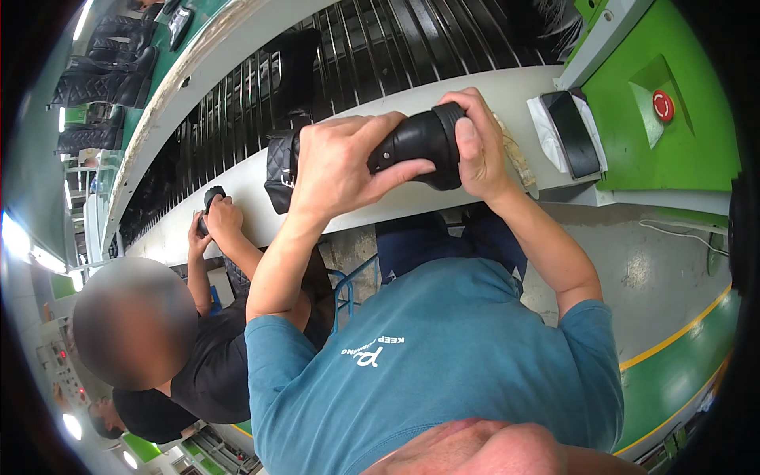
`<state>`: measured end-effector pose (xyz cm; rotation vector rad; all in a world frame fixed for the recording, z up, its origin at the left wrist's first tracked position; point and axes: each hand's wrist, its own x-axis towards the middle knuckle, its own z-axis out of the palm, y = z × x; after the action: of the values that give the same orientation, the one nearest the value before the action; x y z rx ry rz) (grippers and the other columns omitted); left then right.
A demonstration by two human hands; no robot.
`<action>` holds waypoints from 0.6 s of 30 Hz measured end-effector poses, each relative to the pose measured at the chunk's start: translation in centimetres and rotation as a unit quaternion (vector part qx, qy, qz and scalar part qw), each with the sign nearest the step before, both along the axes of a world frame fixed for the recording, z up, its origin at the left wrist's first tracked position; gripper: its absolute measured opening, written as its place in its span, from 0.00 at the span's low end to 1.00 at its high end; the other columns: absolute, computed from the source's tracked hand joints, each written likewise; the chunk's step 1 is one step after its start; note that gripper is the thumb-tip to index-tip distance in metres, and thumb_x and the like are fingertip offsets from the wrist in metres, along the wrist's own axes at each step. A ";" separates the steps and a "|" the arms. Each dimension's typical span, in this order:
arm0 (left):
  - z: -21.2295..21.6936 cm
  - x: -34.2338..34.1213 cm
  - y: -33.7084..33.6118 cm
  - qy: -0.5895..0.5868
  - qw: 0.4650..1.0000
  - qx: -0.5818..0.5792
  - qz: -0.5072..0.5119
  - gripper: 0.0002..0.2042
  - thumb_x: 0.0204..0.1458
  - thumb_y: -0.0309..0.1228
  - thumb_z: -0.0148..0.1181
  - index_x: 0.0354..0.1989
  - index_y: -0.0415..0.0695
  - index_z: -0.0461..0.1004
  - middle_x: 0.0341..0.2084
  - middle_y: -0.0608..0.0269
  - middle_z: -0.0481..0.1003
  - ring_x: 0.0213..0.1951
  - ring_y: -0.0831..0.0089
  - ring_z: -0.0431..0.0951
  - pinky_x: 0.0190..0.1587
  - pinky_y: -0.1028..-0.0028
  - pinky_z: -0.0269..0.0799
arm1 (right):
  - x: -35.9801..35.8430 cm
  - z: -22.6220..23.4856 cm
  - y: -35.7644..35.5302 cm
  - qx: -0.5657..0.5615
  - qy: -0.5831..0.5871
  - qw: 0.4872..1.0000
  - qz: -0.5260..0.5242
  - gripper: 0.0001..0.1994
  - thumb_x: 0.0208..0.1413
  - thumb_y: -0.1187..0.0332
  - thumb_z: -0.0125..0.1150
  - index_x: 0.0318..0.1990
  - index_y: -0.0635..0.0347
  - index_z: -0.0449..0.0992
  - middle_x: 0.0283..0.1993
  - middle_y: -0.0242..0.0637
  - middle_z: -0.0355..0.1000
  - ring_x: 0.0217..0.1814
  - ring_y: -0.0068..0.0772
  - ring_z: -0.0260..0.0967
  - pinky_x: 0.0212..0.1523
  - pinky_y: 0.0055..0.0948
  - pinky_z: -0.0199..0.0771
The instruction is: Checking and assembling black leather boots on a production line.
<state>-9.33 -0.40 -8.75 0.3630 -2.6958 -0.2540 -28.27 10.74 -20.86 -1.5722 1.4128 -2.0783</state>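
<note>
A black boot (408, 146) with a quilted shaft and a small metal stud lies on its side in front of me, held above the pale ledge (368, 204). My left hand (339, 162) wraps round its middle, thumb stretched along the near side. At the toe and sole end, my right hand (480, 146) grips with fingers over the top and thumb pressed against the boot. The quilted shaft (281, 170) sticks out to the left of my left hand. Part of the boot is hidden under my fingers.
Beyond the ledge runs a bed of metal rollers (380, 51), with another dark boot (294, 67) on it. A phone (570, 133) rests on white paper at right, beside a green machine panel with a red button (663, 106). At left, a co-worker's hands (222, 215) hold a dark item.
</note>
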 end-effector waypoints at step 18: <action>-1.0 2.9 0.2 0.058 0.993 0.099 -0.021 0.30 0.41 0.47 0.88 0.52 0.46 0.88 0.33 0.59 0.88 0.36 0.58 0.88 0.45 0.61 0.81 | 0.9 2.8 1.8 -0.014 0.174 0.984 -0.039 0.25 0.70 0.48 0.65 0.56 0.63 0.77 0.49 0.47 0.74 0.46 0.47 0.73 0.50 0.45 0.76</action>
<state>-6.44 -0.25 -9.71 0.3384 -2.5730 -0.5407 -27.38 12.55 -18.01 -2.0002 1.5795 -1.9385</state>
